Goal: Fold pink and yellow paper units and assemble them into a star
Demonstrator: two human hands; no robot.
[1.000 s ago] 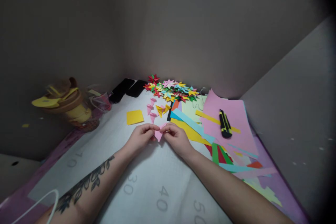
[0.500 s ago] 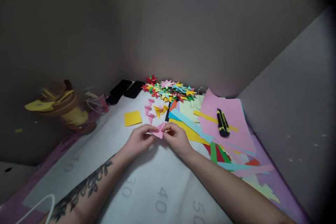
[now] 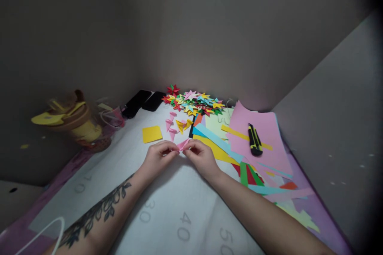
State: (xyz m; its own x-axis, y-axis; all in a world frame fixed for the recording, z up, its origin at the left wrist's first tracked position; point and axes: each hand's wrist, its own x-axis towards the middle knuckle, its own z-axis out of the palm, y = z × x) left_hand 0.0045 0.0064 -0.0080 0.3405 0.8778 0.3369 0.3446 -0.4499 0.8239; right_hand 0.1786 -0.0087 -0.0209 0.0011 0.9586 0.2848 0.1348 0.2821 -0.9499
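Note:
Between both hands is a small piece of folded pink paper (image 3: 182, 144), raised a little over the white sheet. My left hand (image 3: 160, 155) pinches its left side with thumb and forefinger. On the right side, my right hand (image 3: 201, 155) is closed in the same kind of pinch. The fingers hide the paper's lower part. Just beyond them lie several folded pink pieces (image 3: 172, 133) and some folded yellow pieces (image 3: 183, 126). A stack of square yellow paper (image 3: 152, 134) rests past my left hand.
Many colourful paper stars (image 3: 191, 103) are heaped at the back. On the right, a utility knife (image 3: 255, 140) lies on pink paper sheets (image 3: 273, 135), with coloured strips (image 3: 218, 141) around. Dark phone-like slabs (image 3: 153, 101) and a brown-and-yellow pot (image 3: 82, 123) stand at left.
The pink paper has been tilted or folded so that its downward point no longer shows and it looks narrower. My fingertips have come closer together.

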